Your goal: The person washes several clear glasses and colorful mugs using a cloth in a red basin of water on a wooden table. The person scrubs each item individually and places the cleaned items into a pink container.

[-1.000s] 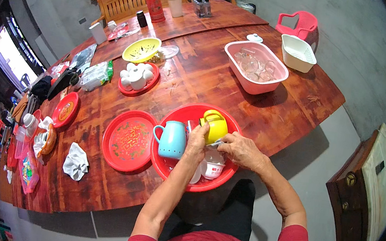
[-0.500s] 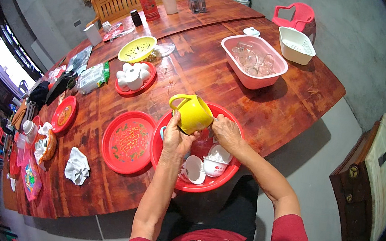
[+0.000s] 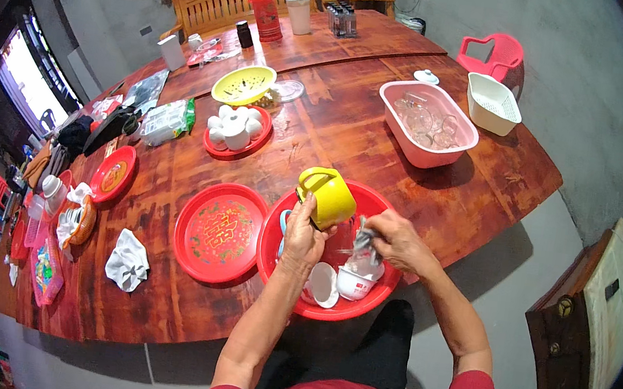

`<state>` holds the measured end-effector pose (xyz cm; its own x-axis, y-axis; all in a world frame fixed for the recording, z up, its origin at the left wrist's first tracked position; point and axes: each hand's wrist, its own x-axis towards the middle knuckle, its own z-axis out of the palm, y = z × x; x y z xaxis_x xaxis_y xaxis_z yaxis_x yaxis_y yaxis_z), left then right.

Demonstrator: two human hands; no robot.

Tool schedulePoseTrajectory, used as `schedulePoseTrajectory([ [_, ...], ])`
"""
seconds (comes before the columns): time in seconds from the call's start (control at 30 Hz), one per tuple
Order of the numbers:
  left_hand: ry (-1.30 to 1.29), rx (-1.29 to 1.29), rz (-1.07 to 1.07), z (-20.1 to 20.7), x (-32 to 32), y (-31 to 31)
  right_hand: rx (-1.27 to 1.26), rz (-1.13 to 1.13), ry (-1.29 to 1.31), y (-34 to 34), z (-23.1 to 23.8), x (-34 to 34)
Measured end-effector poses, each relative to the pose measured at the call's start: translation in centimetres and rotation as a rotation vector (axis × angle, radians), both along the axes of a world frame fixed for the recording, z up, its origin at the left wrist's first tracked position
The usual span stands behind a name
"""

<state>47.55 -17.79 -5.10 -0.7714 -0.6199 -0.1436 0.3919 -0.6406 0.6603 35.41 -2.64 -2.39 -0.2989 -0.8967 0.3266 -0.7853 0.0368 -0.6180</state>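
A yellow mug [image 3: 332, 202] is in my left hand [image 3: 305, 233], tilted over a red basin [image 3: 392, 282], with its handle up and to the left. My right hand [image 3: 398, 240] is closed on a grey cloth [image 3: 365, 238], which hangs down just right of the mug, apart from it. Below the cloth, white bowls with red print [image 3: 354, 284] sit in the basin. Beside them a white cup [image 3: 325, 285] lies tipped. Part of a light blue item [image 3: 283, 226] shows at the basin's left side, mostly hidden by my left hand.
Left of the basin lies a red patterned tray [image 3: 219, 233], close to its rim. Beyond are a red plate of white cups [image 3: 236, 135], a yellow strainer [image 3: 244, 86] and a pink tub of glasses [image 3: 426, 135]. A crumpled white cloth [image 3: 128, 261] lies at the left.
My right hand has come away from the mug, moving right and down with the grey cloth now showing. The mug's opening has turned more downward. The whole view has shifted slightly.
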Motion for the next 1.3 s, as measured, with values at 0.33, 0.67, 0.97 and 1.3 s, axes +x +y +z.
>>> schedulePoseTrajectory([
  [0.33,0.483,0.188,-0.127,-1.8,-2.4,2.9,-0.461,-0.211,0.106,-5.4,-0.5,5.6],
  [0.67,0.15,0.119,0.074,2.1,-2.0,5.9,-0.576,-0.502,-0.141,-7.8,-1.0,0.7],
  [0.97,0.259,0.131,0.156,-1.5,-1.6,3.0,-0.626,-0.199,-0.027,-5.3,-2.2,6.2],
  [1.3,0.03,0.037,0.064,2.1,0.2,5.3,-0.587,-0.17,-0.823,-6.3,1.0,2.8],
])
